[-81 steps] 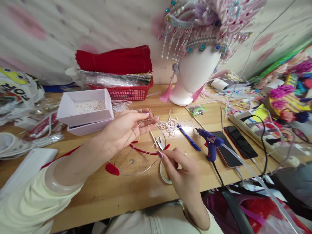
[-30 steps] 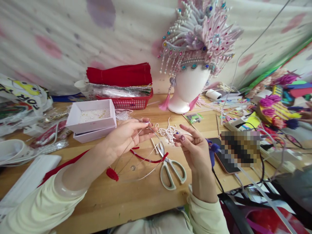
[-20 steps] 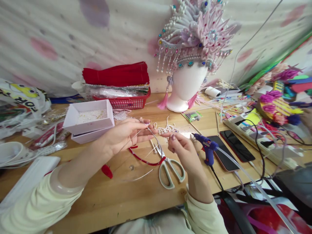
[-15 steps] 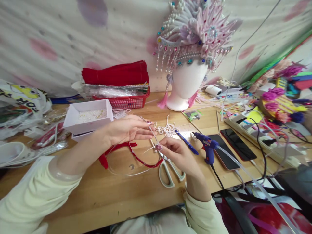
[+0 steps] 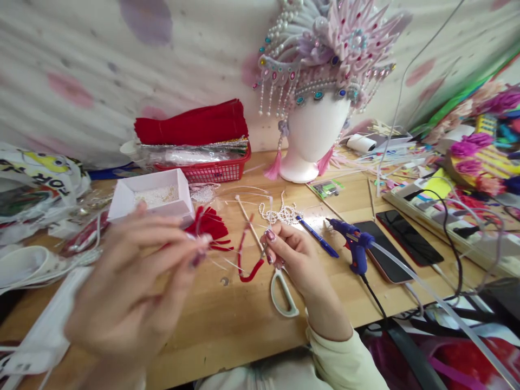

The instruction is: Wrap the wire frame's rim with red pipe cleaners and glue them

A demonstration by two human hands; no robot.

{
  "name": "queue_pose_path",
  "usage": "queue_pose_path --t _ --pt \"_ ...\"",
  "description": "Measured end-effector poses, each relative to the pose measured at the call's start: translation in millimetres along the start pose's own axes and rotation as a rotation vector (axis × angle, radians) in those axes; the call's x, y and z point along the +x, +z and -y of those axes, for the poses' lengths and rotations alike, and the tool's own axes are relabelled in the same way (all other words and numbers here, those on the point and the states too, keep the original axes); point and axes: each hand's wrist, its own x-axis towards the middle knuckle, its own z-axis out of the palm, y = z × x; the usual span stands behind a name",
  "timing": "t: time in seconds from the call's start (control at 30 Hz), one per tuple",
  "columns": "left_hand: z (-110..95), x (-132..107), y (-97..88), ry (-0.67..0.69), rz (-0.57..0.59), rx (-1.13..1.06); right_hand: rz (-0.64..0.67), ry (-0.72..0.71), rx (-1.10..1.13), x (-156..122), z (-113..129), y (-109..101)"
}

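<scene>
My left hand [image 5: 138, 281] is raised close to the camera and blurred, its thumb and forefinger pinched on a thin clear thread [image 5: 231, 266]. Thumb and fingertips of my right hand [image 5: 294, 257] are closed on the thread's other part, above the table. A curved red fuzzy stem [image 5: 248, 277] hangs or lies between the hands; whether it is fixed to the thread I cannot tell. Under my right hand are scissors [image 5: 285, 303], one pale handle loop showing. Beyond lie a thin white stick [image 5: 248, 219] and a heap of pearl bead strings [image 5: 284, 212].
Red fuzzy pieces [image 5: 211, 227] lie by a white box [image 5: 184, 201] of beads. Behind stands a red basket [image 5: 219, 170]. An ornate headdress [image 5: 325, 70] sits on a white mannequin head [image 5: 314, 135]. To the right are a blue pen [image 5: 319, 237], glue gun [image 5: 355, 246] and two phones [image 5: 410, 238].
My left hand has moved left and toward the camera, away from my right hand, drawing the thread along. The red curved stem has shifted and the red pieces behind are uncovered.
</scene>
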Motion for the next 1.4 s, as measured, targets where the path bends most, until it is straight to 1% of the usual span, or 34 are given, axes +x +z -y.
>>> queue_pose_path --t 0.03,0.07,0.1,0.17,0.2,0.23,0.3,0.37,0.43,0.5,0.53,0.57,0.63,0.67,0.77,0.83,0.87,0.9,0.93,0.97,1.0,1.07,1.13,1.17,1.23,1.3,1.4 --pt "11.6 -11.9 7.8 0.142 -0.024 0.097 -0.012 0.006 0.046 0.5 0.1 0.5" --pt "23.6 -21.3 16.6 0.230 0.024 0.170 -0.031 0.014 0.093 1.2 0.5 1.4" --pt "35.2 -28.3 25.7 0.267 -0.001 0.202 -0.057 0.025 0.139 2.1 1.4 2.8" --pt "54.6 -35.4 41.5 0.240 -0.065 0.217 -0.113 0.049 0.228 4.3 5.0 6.7" --pt "61.4 -36.1 47.4 0.226 -0.079 0.224 -0.135 0.065 0.272 5.6 7.6 8.9" --pt "66.0 -35.3 51.8 0.224 -0.069 0.245 -0.150 0.081 0.316 6.9 10.5 11.1" --pt "69.0 -30.5 56.6 0.243 -0.043 0.243 -0.166 0.114 0.390 9.9 16.0 14.6" --pt "66.1 -23.5 58.3 0.246 -0.018 0.192 -0.174 0.130 0.441 12.9 19.7 15.7" --pt "60.7 -16.1 59.8 0.189 0.021 0.123 -0.165 0.129 0.450 13.7 20.9 12.9" --pt "55.3 -8.8 62.1 0.092 0.050 0.084 -0.106 0.139 0.381 8.0 19.7 4.6" --pt "53.0 -5.0 63.3 0.054 0.054 0.075 -0.053 0.151 0.305 1.4 18.6 -2.4" --pt "50.9 -1.1 64.3 0.031 0.053 0.072 0.008 0.168 0.204 -8.2 17.3 -11.5" --pt "47.4 7.8 65.2 0.027 0.062 0.083 0.114 0.192 -0.071 -35.8 14.6 -35.9" --pt "46.0 12.8 64.9 0.044 0.079 0.094 0.116 0.202 -0.221 -52.7 13.5 -50.6" --pt "43.9 28.7 63.3 0.113 0.158 0.134 -0.087 0.241 -0.687 -102.6 12.0 -97.8" --pt "44.1 37.6 63.8 0.132 0.216 0.143 -0.382 0.135 -1.005 -124.1 11.8 -124.8" --pt "44.4 40.8 64.9 0.121 0.239 0.137 -0.546 0.080 -1.146 -129.0 11.4 -135.6" --pt "44.6 43.0 66.3 0.101 0.253 0.125 -0.697 0.004 -1.255 -129.7 10.5 -144.5" --pt "44.6 44.4 67.8 0.078 0.259 0.110 -0.794 -0.056 -1.332 -126.6 9.1 -151.4" --pt "44.4 45.1 69.1 0.061 0.260 0.094 -0.832 -0.096 -1.381 -120.3 7.2 -156.8" --pt "43.9 45.2 70.0 0.055 0.267 0.080 -0.824 -0.121 -1.415 -111.5 4.9 -160.7" --pt "42.6 45.0 70.2 0.063 0.277 0.063 -0.767 -0.147 -1.451 -90.5 0.1 -165.3" --pt "42.0 45.0 68.4 0.061 0.286 0.058 -0.760 -0.182 -1.465 -70.0 -3.6 -167.5" --pt "42.4 45.3 67.2 0.055 0.291 0.062 -0.764 -0.184 -1.456 -61.6 -4.6 -168.2" --pt "45.7 46.6 64.9 0.055 0.302 0.079 -0.733 -0.143 -1.398 -49.5 -4.4 -169.2" --pt "52.3 48.4 63.9 0.124 0.294 0.079 -0.713 -0.081 -1.314 -44.4 -1.2 -168.4" --pt "65.3 50.9 65.1 0.354 0.215 0.035 -0.791 -0.073 -1.135 -49.2 7.4 -157.5"
